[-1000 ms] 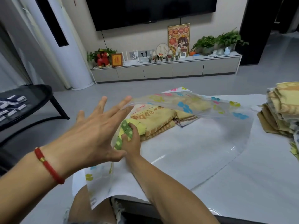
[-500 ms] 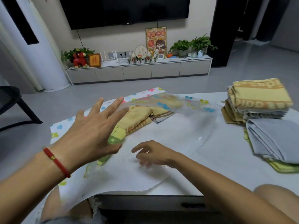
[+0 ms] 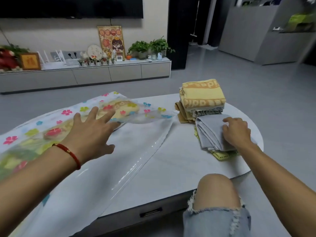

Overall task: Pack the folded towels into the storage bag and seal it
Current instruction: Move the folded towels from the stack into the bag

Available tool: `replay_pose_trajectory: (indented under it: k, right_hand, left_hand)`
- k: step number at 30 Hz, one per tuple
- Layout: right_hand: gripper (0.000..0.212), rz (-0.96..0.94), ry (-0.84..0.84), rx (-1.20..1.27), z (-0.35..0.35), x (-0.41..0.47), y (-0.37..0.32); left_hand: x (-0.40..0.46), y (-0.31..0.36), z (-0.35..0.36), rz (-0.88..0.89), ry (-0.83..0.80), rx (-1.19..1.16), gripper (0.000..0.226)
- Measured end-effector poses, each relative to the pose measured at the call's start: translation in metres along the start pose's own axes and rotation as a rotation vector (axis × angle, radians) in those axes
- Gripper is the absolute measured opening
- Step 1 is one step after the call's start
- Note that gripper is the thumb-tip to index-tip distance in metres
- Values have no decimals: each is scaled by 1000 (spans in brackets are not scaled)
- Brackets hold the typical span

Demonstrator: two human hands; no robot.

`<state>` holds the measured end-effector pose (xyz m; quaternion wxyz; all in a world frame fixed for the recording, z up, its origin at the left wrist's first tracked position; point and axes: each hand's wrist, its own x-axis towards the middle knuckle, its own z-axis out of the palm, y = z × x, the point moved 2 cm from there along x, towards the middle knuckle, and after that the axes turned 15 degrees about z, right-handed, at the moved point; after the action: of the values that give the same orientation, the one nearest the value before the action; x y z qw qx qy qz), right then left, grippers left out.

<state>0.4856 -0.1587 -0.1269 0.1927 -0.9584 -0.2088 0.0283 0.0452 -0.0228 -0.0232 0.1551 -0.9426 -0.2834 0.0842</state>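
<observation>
A clear storage bag [image 3: 140,144] with coloured flowers lies open across the white table [image 3: 181,166]. Yellow towels [image 3: 124,109] sit inside it under the flowered top sheet. My left hand [image 3: 92,132] rests on that top sheet, fingers spread, holding nothing. To the right stands a stack of folded yellow and striped towels [image 3: 201,98]. In front of the stack a folded grey towel [image 3: 208,132] lies on a yellow-green one [image 3: 220,155]. My right hand [image 3: 236,132] is on the grey towel with its fingers curled over the top fold.
My bare knee in torn jeans [image 3: 217,194] is at the table's near edge, beside a drawer handle [image 3: 150,212]. The rounded right table edge lies just past the towels. A low TV cabinet [image 3: 94,76] with plants and frames stands across the grey floor.
My right hand has left the bag's mouth and swung right onto the grey towel. My view has turned right. The left hand stays spread on the bag.
</observation>
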Motion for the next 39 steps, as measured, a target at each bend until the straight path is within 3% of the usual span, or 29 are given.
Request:
replay_pose_trajectory:
  k: [3,7,13,15,18,20,24,28,30,33,35,39]
  right_hand:
    - [50,139,-177,-124,13,27,22]
    - [54,178,-160,-116,16,45,30]
    - [53,-103,-152,-134,-16,48,18]
    - [57,-111,-312,64,-32,50,11]
    - [53,61,-671,491,-57,36,-1]
    - [47,64,-909,596,-71,17,-12]
    - [54,-176,-1197,668,-79,-37,-49]
    - [57,-410,-1458,655,-41,-108,-116]
    - [50,-373,-1395,722,-5,-136,-153]
    - [43,-135,-965,876,60,-157,-189]
    - [45,-7,-740,847,95,-164,-193]
    - [40,-35,-566,700,126,-161,-192]
  left_hand:
    - [10,1,2,7,-15,-7,77]
    - [12,-2,3,23,21,-78,75]
    - [11,-11,2,9,105,-196,89]
    - [12,-14,0,4,127,-228,92]
    - [14,-23,-3,-10,165,-285,97]
    - [14,-32,-8,-21,200,-323,100]
    - [14,-42,-17,-19,210,-367,108]
    - [13,-43,-23,-34,198,-397,108]
    - [11,-44,-25,-43,197,-417,106]
    - [5,-49,-26,-52,205,-416,104]
    - [0,-49,-27,-42,210,-409,102]
    - [-7,-43,-26,-17,207,-402,98]
